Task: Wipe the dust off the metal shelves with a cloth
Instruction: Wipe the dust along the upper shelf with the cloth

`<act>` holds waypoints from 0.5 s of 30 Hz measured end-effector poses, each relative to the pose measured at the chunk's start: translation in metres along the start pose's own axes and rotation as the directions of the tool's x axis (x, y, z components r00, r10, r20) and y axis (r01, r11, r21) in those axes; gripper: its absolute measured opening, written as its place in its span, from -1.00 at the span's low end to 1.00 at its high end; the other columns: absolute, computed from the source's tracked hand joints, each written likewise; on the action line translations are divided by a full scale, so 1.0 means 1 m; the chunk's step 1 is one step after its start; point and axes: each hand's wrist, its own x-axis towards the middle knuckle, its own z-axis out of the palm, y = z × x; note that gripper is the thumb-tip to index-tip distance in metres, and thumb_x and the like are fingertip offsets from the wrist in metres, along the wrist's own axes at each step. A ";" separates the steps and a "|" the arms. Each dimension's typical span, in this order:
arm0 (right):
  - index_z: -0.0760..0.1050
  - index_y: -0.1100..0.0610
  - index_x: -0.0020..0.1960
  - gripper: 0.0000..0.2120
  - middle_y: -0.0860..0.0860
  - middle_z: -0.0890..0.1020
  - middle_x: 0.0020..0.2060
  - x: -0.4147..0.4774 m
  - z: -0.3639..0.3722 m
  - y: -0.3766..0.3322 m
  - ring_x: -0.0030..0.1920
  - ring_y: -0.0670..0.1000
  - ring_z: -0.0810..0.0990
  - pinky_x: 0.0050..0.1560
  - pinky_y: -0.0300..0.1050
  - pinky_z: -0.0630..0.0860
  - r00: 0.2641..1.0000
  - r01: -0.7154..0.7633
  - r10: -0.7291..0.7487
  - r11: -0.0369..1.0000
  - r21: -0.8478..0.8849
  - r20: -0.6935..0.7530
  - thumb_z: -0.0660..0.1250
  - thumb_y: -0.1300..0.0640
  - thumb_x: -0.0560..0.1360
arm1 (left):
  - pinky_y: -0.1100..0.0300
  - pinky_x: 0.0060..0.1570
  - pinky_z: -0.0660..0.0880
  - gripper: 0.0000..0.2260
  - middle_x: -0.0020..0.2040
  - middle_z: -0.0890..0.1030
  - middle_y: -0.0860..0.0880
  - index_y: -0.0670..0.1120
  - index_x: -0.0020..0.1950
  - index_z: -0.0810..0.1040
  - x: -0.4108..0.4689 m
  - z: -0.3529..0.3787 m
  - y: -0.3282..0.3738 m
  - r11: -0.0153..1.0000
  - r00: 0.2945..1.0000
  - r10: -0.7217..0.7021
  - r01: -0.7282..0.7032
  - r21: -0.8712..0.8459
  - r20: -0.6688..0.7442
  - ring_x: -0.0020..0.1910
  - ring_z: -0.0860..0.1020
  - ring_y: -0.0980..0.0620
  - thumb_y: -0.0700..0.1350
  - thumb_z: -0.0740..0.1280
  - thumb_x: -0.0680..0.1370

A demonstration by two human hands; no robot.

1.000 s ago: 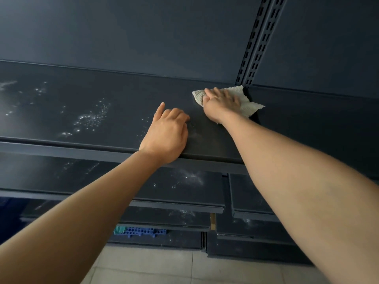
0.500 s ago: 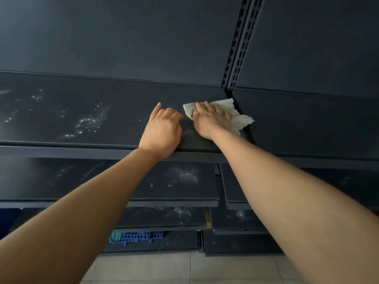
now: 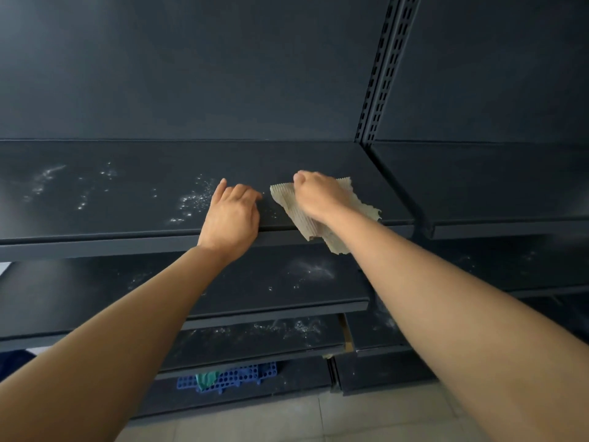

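Flat, matte dark metal shelves (image 3: 127,193): three tiers speckled with white dust (left bay). One ribbed, ragged-edged beige cloth (image 3: 288,205) drapes over the top tier's front edge, under the right hand (image 3: 318,196), whose curled fingers grip it. Left hand (image 3: 231,215) rests just beside, fingers loosely bent, holding nothing.

Two hands (image 3: 231,215) (image 3: 322,196), one cloth (image 3: 287,202), one blue crate (image 3: 242,374)

blue perforated tray (image 3: 232,376) lies near tiled floor (image 3: 318,419).
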 end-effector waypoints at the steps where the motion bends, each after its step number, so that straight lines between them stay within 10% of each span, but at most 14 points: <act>1: 0.51 0.03 0.08 -0.66 -0.04 0.57 0.08 -0.001 -0.006 0.007 0.24 0.16 0.42 0.15 0.06 0.34 0.999 0.039 -0.039 0.999 0.013 -0.024 -0.04 0.03 0.63 | 0.02 0.45 -0.01 -0.75 0.09 0.55 -0.19 -0.25 0.14 0.51 0.000 0.001 0.000 1.000 1.000 0.005 -0.005 -0.005 0.007 0.09 0.49 -0.18 -0.30 0.14 0.54; 5: 0.10 -0.16 0.53 -0.51 -0.13 0.09 0.54 -0.008 0.001 0.030 0.55 0.03 -0.11 0.49 0.09 -0.15 0.975 0.106 -0.081 0.988 -0.114 0.206 0.01 -0.19 0.62 | -0.02 0.45 0.03 -0.76 0.07 0.56 -0.19 -0.25 0.13 0.52 0.006 0.008 0.001 0.999 0.999 0.028 -0.027 -0.027 0.023 0.06 0.49 -0.20 -0.30 0.14 0.53; 15: -0.06 -0.08 0.57 -0.47 -0.06 -0.04 0.57 0.042 0.013 0.040 0.55 0.07 -0.12 0.51 0.14 -0.14 0.993 0.025 0.006 0.967 -0.255 0.120 -0.18 -0.16 0.63 | 0.03 0.46 -0.08 -0.70 0.19 0.50 -0.14 -0.19 0.23 0.45 0.034 0.019 -0.003 0.987 0.988 -0.136 0.141 -0.070 0.078 0.24 0.39 -0.10 -0.19 0.06 0.58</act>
